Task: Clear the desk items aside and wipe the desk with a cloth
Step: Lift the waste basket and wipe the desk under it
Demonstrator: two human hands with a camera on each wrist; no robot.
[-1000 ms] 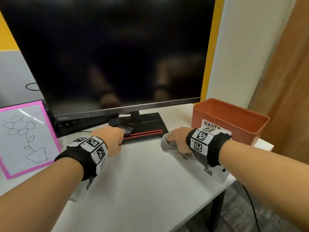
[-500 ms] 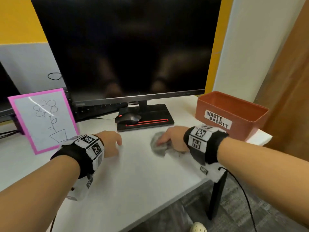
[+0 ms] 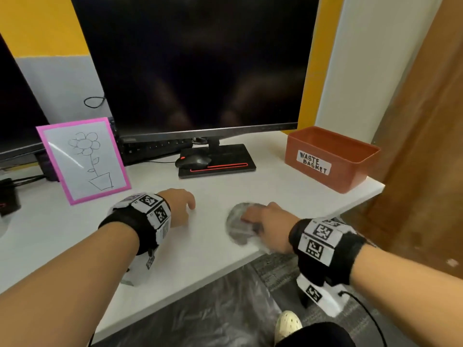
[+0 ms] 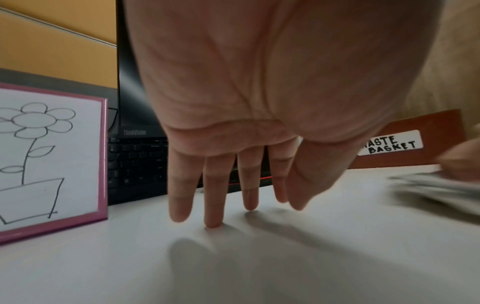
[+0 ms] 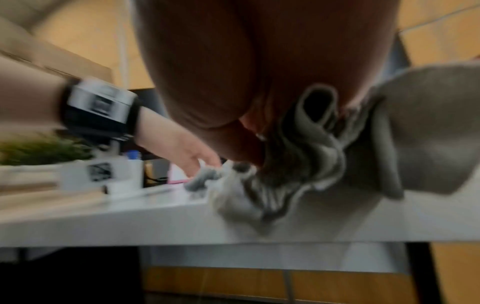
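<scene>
A crumpled grey cloth (image 3: 236, 225) lies on the white desk (image 3: 205, 249) near its front edge. My right hand (image 3: 246, 217) lies on top of it and grips the bunched folds. In the blurred right wrist view the cloth (image 5: 324, 164) is gathered under the palm and thumb. My left hand (image 3: 188, 204) rests a little to the left of the cloth, holding nothing. In the left wrist view its fingers (image 4: 213, 205) are straight and their tips touch the desk, with the cloth (image 4: 441, 189) at the right edge.
A big dark monitor stands at the back on a black base (image 3: 225, 169) with a black mouse (image 3: 193, 161) on it. A keyboard (image 3: 150, 149) leans behind. A pink-framed flower drawing (image 3: 85, 159) stands to the left, an orange waste basket (image 3: 330, 159) to the right.
Both hands have drawn back from the monitor base toward the desk's front edge. The right hand brought the cloth along, toward me and to the left. The left hand left the mouse on the base.
</scene>
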